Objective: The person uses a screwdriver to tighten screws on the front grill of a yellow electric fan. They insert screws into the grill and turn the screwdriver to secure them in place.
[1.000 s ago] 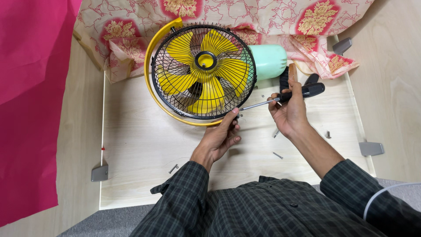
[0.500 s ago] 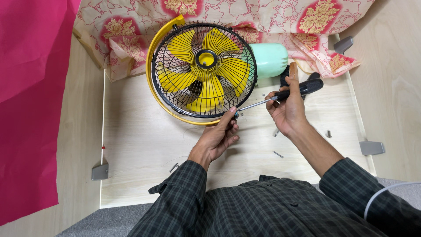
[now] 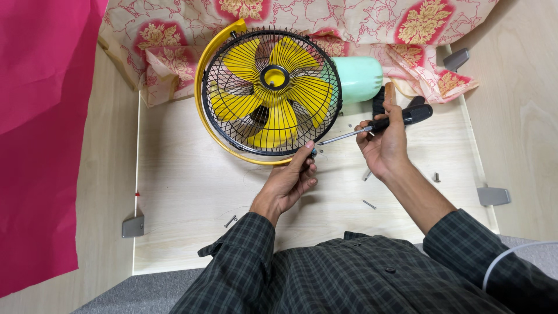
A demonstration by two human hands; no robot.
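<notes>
Head view: right hand (image 3: 385,148) grips screwdriver (image 3: 378,126), seemingly at fan (image 3: 271,93).

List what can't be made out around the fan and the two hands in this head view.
- Screwdriver tip: hidden where it meets the black fan grille rim, behind the left hand fingertips.
- Any screw there: too small, covered by those fingertips.
- Mint-green motor housing: its far end is under the floral cloth.
- Dark tools behind the right hand: mostly covered by it.
- Loose screws on the board: too small to tell their type.
</notes>
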